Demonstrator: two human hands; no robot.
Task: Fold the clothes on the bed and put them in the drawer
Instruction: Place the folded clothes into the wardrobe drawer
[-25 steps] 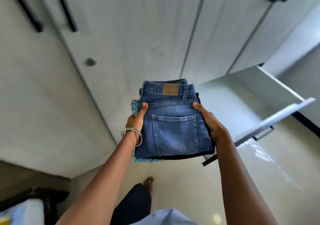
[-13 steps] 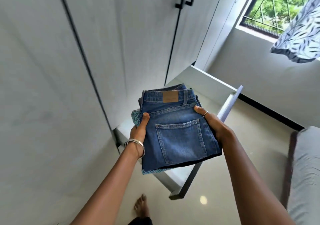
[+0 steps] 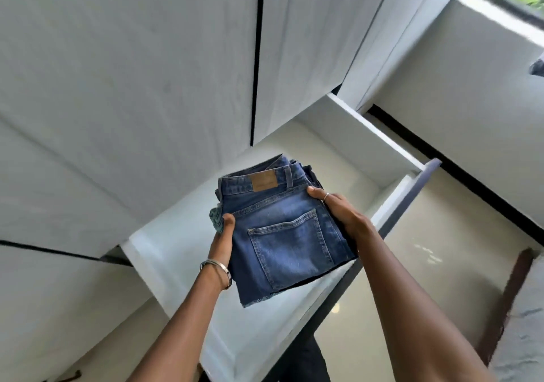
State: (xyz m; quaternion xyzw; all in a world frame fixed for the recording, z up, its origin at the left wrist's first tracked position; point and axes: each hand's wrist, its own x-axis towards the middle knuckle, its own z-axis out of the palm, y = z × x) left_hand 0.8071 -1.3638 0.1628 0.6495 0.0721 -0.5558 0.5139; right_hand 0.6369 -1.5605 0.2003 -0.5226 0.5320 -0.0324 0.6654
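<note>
Both hands grasp the folded jeans (image 3: pixel 282 231), left hand (image 3: pixel 222 245) on the left edge, right hand (image 3: pixel 343 215) on the right; the stack hangs directly above the open drawer (image 3: pixel 164 252), waistband toward the far side

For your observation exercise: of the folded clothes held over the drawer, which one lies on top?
The blue jeans lie on top, back pocket and tan waistband patch facing up. The teal patterned cloth shows only as edges under them.
</note>
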